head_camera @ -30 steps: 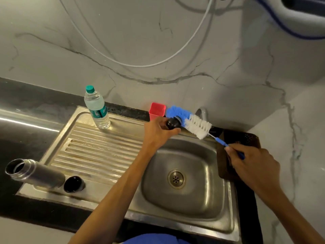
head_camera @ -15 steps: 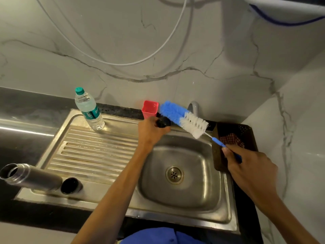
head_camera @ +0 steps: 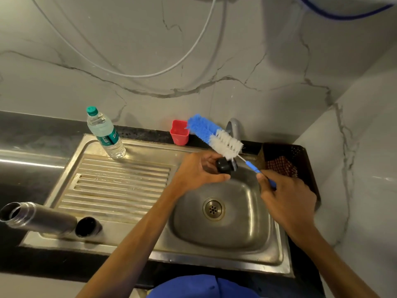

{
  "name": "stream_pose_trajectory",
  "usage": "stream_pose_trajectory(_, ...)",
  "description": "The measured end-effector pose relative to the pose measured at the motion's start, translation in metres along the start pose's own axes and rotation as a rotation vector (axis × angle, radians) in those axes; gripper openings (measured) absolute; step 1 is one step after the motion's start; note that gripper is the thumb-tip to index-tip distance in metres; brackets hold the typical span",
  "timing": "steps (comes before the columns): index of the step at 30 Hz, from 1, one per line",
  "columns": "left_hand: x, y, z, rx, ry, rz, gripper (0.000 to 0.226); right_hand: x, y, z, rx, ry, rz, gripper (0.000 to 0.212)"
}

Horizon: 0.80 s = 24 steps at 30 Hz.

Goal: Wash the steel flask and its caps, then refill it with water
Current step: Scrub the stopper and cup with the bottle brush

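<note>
My left hand [head_camera: 198, 172] grips a small black flask cap [head_camera: 224, 165] over the sink basin [head_camera: 236, 229]. My right hand [head_camera: 285, 196] holds the blue handle of a bottle brush [head_camera: 214, 135], whose white bristles touch the top of the cap. The steel flask [head_camera: 40, 218] lies on its side, open, at the drainboard's front left corner. A second dark cap [head_camera: 87, 226] lies right beside the flask's base.
A plastic water bottle [head_camera: 105, 133] with a green lid stands at the back of the ribbed drainboard [head_camera: 120, 183]. A red cup [head_camera: 180, 132] and the tap [head_camera: 234, 127] are behind the basin. A dark basket [head_camera: 300, 160] with a checked cloth sits to the right.
My left hand brought the cap forward and to the right, from near the red cup to over the basin. The brush's white bristles now rest on the cap.
</note>
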<state>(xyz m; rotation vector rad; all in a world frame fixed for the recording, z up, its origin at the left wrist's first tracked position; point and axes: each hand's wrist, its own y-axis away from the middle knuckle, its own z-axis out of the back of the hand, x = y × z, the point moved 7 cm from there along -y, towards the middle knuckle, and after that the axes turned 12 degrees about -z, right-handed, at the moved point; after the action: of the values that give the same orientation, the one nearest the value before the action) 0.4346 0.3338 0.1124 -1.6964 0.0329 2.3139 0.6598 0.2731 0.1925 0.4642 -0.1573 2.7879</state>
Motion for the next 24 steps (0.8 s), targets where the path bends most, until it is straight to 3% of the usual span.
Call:
stream_pose_trajectory(3, 0.005, 0.002, -0.002, -0.116, 0.144, 0.075, 0.049, 0.005, -0.005, -0.007, 0.069, -0.042, -0.058, 0.020)
stream_pose_trajectory(7, 0.034, 0.003, 0.019, -0.437, 0.544, 0.238, 0.037, -0.004, 0.000, -0.010, 0.100, -0.070, -0.075, 0.020)
stream_pose_trajectory(9, 0.050, 0.004, 0.026, -0.555, 0.608, 0.329, 0.036, -0.006, 0.007, -0.011, 0.120, -0.066, -0.070, 0.020)
stream_pose_trajectory(13, 0.071, 0.014, 0.025, -0.598, 0.202, 0.476, 0.030, -0.009, 0.017, -0.019, 0.131, -0.032, -0.073, 0.021)
stream_pose_trajectory(19, 0.077, 0.039, 0.037, -0.768, -0.024, 0.472, 0.039, -0.005, 0.032, -0.038, 0.169, 0.051, -0.043, 0.024)
stream_pose_trajectory(21, 0.077, 0.047, 0.036, -0.681, -0.121, 0.437, 0.039, 0.000, 0.034, -0.043, 0.167, 0.091, -0.030, 0.023)
stream_pose_trajectory(24, 0.076, 0.048, 0.022, -0.400, -0.372, 0.262, 0.044, 0.009, 0.032, -0.051, 0.163, 0.161, -0.021, 0.025)
